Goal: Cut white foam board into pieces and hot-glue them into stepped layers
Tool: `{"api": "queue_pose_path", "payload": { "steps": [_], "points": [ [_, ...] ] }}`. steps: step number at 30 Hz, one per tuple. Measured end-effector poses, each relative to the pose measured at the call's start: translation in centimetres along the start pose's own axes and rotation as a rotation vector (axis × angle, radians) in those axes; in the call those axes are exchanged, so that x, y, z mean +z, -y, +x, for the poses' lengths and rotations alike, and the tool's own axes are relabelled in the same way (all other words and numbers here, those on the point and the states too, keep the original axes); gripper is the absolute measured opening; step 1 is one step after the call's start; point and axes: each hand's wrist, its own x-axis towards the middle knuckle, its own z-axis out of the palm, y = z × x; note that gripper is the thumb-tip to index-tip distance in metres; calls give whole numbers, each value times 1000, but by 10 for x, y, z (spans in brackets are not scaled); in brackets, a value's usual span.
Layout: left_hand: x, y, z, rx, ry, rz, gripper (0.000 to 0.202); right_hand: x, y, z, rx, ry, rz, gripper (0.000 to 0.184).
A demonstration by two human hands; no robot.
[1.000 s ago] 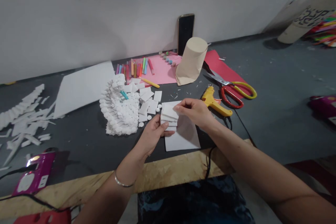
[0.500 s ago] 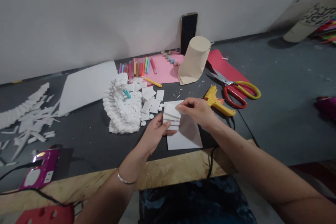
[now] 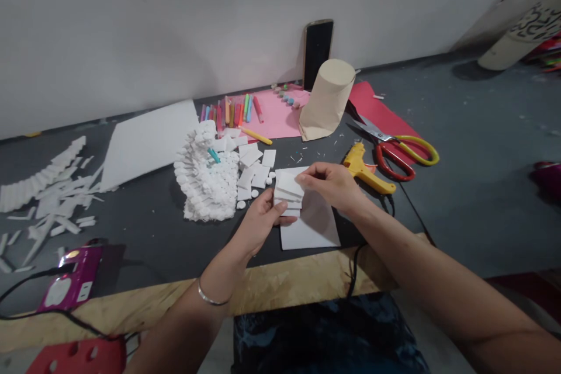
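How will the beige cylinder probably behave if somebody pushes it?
The beige cylinder would probably be light, since its wall looks like paper. It may dent, as its lower edge looks creased. Pushed high, it might tip, standing taller than wide.

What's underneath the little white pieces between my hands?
Under the held white pieces, a larger white sheet lies on the dark tabletop. Whatever they and your left hand cover can't be seen.

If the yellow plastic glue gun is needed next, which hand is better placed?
Probably the right hand. It and the left hand both hold white rectangular pieces, but the right is nearer the yellow plastic glue gun.
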Motion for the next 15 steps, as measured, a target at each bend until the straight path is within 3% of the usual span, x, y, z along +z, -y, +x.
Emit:
{"api": "queue_pose_path", "payload": {
  "steps": [15],
  "points": [
    [-2, 0, 0, -2, 34, 27, 41, 0, -2, 1, 7, 3, 18, 29]
  ]
}}
